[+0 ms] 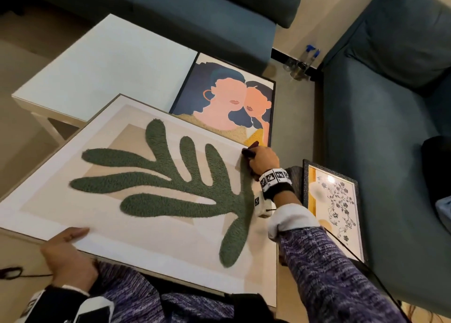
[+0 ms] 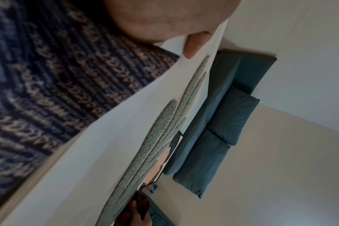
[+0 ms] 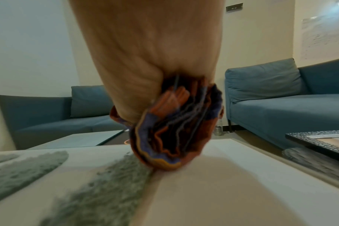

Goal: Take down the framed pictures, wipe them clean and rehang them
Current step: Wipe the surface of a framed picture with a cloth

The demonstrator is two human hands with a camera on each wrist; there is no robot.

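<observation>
A large white-framed picture of a green leaf shape (image 1: 151, 188) lies tilted across my lap. My left hand (image 1: 66, 252) grips its near left edge, thumb on the front (image 2: 194, 45). My right hand (image 1: 263, 160) holds a bunched dark red and purple cloth (image 1: 250, 150) (image 3: 174, 130) and presses it on the picture's far right corner. A black-framed picture of two faces (image 1: 231, 102) leans against the table behind. A small dark-framed floral picture (image 1: 334, 205) lies to my right.
A low white table (image 1: 102, 61) stands at the far left. Blue sofas (image 1: 390, 102) close in the back and right. Spray bottles (image 1: 302, 61) stand on the floor in the corner between them. A black cable (image 1: 14, 272) lies at left.
</observation>
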